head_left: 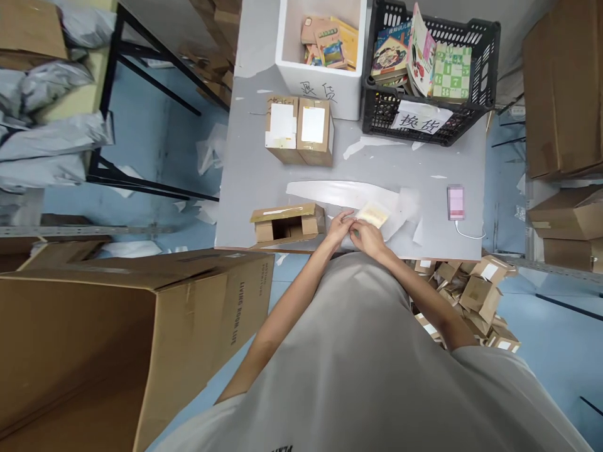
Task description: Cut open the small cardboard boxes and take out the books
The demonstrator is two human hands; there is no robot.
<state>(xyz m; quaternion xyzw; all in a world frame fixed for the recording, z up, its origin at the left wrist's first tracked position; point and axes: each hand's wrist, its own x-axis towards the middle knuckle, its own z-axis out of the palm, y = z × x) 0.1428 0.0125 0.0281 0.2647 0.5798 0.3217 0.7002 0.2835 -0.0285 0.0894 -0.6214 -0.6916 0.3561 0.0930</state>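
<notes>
My left hand (341, 226) and my right hand (368, 238) meet near the table's front edge, their fingertips close together and curled in a pinch. They are at the left edge of a small pale yellow packet (374, 215), which appears to be in clear plastic. The fingers hide just where they grip it. Under and behind the packet spreads a whitish plastic film (398, 204). Left of my left hand, an opened cardboard box (311, 225) lies with its dark opening toward me.
Two taped cartons (315, 141) with white labels stand farther back. Behind them are a white foam box (311, 94) and a black crate (428, 125), both holding booklets. A phone (456, 202) with a cable lies right. A large carton (188, 351) stands left; small boxes (478, 298) pile up right, below table level.
</notes>
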